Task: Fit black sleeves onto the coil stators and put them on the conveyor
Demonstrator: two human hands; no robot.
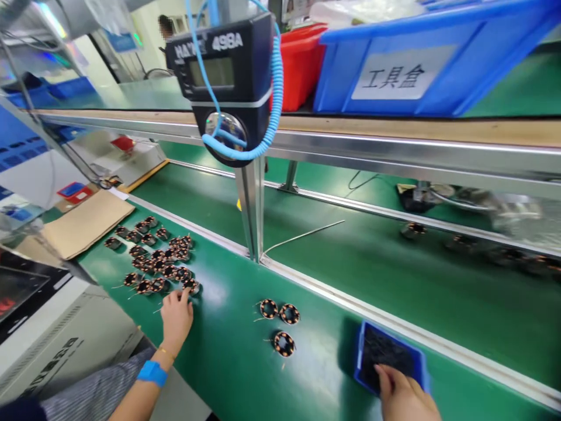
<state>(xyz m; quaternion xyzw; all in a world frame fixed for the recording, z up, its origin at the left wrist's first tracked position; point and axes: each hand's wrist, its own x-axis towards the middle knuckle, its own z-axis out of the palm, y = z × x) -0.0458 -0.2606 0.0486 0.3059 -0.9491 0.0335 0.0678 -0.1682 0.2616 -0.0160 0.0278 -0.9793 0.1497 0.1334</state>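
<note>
My left hand (pixel 177 318), with a blue band at the wrist, has its fingers closed on a copper-wound ring (pixel 191 285) at the near right edge of a cluster of similar rings (pixel 158 264). My right hand (pixel 405 393) reaches over the near side of a small blue bin (pixel 421 368) holding dark pieces (pixel 385 351). Its thumb and forefinger are pinched together; anything between them is too small to make out. Between my hands, three rings with loose wire ends lie on the green table (pixel 236 356), one of them (pixel 284 344) nearer me.
A metal post (pixel 250 216) and rail stand behind the rings. Above hangs a black device (pixel 228 76) with a coiled blue cord. The shelf holds a blue bin (pixel 342 73) and a red bin (pixel 300 67). Cardboard (pixel 83 225) lies at the left.
</note>
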